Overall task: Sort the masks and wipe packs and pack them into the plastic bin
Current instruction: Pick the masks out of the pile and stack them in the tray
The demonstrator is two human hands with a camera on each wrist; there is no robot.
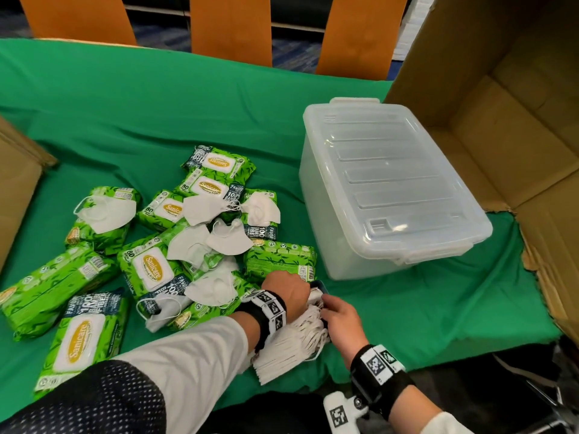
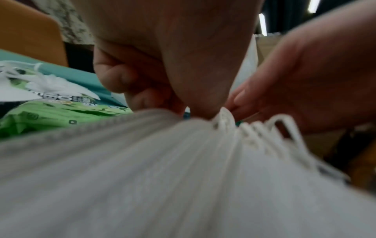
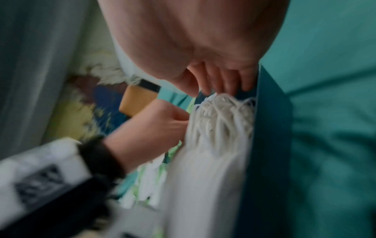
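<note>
A thick stack of white masks [image 1: 291, 343] lies near the table's front edge, partly inside a dark teal box [image 1: 321, 286]. My left hand [image 1: 305, 288] grips the far end of the stack [image 2: 183, 161], thumb pressed on its top. My right hand [image 1: 329, 303] curls its fingers [image 3: 219, 85] over the ear loops beside the teal box wall [image 3: 268, 145]. Several green wipe packs [image 1: 150, 270] and loose white masks [image 1: 200, 208] lie jumbled to the left. The clear plastic bin [image 1: 391, 183] stands at the right with its lid on.
A large open cardboard box [image 1: 501, 104] stands at the far right, behind and beside the bin. A cardboard flap [image 1: 15, 189] juts in at the left edge. Orange chair backs [image 1: 232, 26] line the far side of the green tablecloth [image 1: 156, 104].
</note>
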